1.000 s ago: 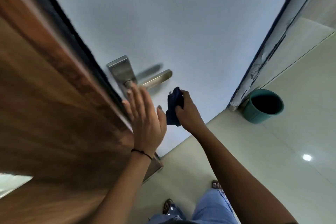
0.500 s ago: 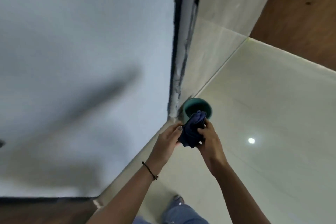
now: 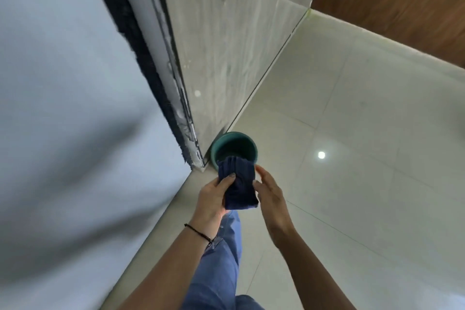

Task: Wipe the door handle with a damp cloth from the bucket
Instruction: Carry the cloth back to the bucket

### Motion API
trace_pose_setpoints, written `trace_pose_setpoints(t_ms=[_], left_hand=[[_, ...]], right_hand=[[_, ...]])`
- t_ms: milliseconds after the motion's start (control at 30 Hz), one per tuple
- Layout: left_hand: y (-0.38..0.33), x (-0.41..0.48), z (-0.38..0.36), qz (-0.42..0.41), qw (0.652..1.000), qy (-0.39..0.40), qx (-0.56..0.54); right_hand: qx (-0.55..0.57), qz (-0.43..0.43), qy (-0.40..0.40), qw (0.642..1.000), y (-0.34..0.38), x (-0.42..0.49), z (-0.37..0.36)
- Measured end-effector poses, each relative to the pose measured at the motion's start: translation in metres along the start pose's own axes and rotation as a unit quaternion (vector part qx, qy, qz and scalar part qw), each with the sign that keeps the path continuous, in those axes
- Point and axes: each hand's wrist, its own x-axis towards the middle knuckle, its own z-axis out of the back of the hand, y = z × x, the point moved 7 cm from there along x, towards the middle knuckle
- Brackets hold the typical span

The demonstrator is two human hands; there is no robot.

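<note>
Pale glossy floor tiles [image 3: 364, 184] spread across the right and far side, and a small round ceiling-light reflection [image 3: 321, 155] shines on them. On the left stands a broad white wall [image 3: 63, 108], blurred, with soft grey shadows on it. Its edge is a dark, chipped frame strip [image 3: 141, 45] with flaking white paint. Beyond it a grey marbled panel [image 3: 226, 45] runs down to the floor. At far right is a brown wood-grain surface [image 3: 402, 0]. Near the bottom, blue jeans [image 3: 221, 259] show.
</note>
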Motion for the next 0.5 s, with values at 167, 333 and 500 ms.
trace_pose_setpoints(t_ms=[167, 333, 500], left_hand=[[-0.016, 0.128, -0.018, 0.091, 0.995, 0.006, -0.045], [-0.01, 0.246, -0.018, 0.098, 0.99, -0.02, 0.102], [0.035, 0.372, 0.01, 0.083, 0.974, -0.111, 0.181]], right_hand=[[0.025, -0.165, 0.044, 0.985, -0.021, 0.12, 0.017], [-0.106, -0.176, -0.016, 0.979, -0.051, 0.241, 0.037], [-0.143, -0.206, -0.033, 0.968, -0.132, 0.358, 0.043]])
